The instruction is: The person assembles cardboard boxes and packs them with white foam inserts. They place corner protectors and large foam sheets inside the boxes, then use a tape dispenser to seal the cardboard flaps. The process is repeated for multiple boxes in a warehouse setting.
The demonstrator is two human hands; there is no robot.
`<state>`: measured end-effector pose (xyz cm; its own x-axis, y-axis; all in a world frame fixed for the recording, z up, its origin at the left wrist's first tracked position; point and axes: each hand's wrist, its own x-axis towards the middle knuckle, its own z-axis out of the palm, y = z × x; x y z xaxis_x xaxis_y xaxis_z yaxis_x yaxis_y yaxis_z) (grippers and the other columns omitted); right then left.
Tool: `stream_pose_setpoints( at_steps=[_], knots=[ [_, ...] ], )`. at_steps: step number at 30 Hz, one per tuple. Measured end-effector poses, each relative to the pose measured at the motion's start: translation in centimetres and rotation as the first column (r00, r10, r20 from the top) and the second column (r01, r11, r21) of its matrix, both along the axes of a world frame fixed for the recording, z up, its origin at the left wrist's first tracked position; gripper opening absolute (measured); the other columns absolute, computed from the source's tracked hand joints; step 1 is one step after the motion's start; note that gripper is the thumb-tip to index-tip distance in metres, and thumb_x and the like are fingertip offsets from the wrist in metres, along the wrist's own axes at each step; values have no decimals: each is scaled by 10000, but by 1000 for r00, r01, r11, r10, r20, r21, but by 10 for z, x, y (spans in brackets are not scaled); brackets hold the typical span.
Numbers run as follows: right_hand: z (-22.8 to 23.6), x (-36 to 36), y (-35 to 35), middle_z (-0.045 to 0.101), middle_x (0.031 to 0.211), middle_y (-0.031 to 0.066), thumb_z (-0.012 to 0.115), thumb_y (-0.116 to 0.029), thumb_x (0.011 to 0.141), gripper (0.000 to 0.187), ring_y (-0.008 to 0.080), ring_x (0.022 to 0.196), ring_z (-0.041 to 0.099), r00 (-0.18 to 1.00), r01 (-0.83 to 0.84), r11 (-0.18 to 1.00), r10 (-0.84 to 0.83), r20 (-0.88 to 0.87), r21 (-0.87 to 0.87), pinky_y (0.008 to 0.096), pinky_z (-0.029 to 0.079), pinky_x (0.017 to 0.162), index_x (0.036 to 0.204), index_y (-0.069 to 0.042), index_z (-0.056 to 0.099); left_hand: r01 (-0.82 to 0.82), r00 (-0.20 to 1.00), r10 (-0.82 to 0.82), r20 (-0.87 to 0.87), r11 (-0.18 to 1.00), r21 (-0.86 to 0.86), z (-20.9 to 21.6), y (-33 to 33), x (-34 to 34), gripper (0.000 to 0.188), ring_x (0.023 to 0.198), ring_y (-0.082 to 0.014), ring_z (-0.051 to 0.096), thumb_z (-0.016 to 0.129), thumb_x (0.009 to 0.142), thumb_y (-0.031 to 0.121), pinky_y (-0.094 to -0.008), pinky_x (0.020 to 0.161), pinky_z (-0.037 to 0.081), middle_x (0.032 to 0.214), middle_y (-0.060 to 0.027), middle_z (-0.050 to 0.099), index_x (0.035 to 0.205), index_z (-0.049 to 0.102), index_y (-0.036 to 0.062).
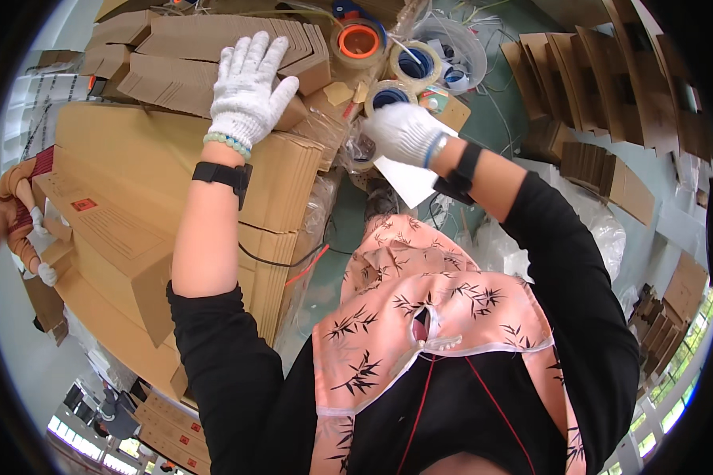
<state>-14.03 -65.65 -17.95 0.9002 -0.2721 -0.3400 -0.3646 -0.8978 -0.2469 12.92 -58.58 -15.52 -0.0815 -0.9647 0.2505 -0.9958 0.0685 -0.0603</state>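
My left hand (251, 87), in a white knit glove, lies with fingers spread on flattened brown cardboard boxes (178, 83) stacked on edge at the far left. My right hand (404, 133), gloved alike, is slightly blurred and curled with its fingers turned under. What it grips, if anything, is hidden. Just beyond it sits a roll of clear tape (390, 93) with a blue core. A clear, shiny roll-like thing (362, 150) shows at its left side. White paper (408, 180) lies below the right wrist.
More tape rolls (416, 62), an orange-ringed tape roll (358, 41) and a clear plastic tub (459, 51) stand at the far side. A large cardboard stack (119, 150) fills the left. Folded cartons (594, 79) stand at right. Another person (32, 198) handles cardboard at far left.
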Motion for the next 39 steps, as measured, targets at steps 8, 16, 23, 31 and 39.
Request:
stream_pose_setpoints(
  at_steps=[8,16,23,31,39],
  knots=[
    [29,-2,-51,700,913,167,542,-134,913,424,361,813,691,715,406,914,-311,626,-10,462,543,674,1337,-151,532,-16,1000,16,-12,1000,1,-2,-3,1,626,1405,-378,375,599,926,408,-508,1197,218,1515,-172,428,1479,446,158],
    [54,133,-110,697,1090,180,514,-181,944,473,355,978,682,788,421,905,-335,517,-55,467,548,817,1412,-137,462,2,992,0,-126,1000,15,14,1,-8,653,1369,-421,400,648,870,393,-541,1184,231,1465,-231,453,1426,495,87],
    [72,82,-79,677,977,166,639,-218,875,364,343,877,673,642,397,917,-248,725,-38,440,553,750,1210,-85,593,3,950,-43,-309,992,-128,30,23,1,685,1359,-433,401,687,831,376,-572,1165,259,1481,-222,434,1423,499,86],
    [38,47,-15,645,1140,171,707,-158,778,553,344,959,666,807,300,954,-267,527,23,433,545,792,1306,-83,559,173,936,-169,-310,985,-15,34,29,-21,641,1377,-370,407,680,803,381,-545,1199,224,1464,-176,480,1383,562,136],
    [15,33,-15,587,1231,183,629,-134,785,436,340,1110,602,800,262,915,-26,600,-308,427,505,875,1218,-112,587,113,987,-104,-122,991,68,25,30,-19,602,1343,-327,453,654,837,417,-538,1191,227,1426,-119,533,1376,568,162]
  ],
)
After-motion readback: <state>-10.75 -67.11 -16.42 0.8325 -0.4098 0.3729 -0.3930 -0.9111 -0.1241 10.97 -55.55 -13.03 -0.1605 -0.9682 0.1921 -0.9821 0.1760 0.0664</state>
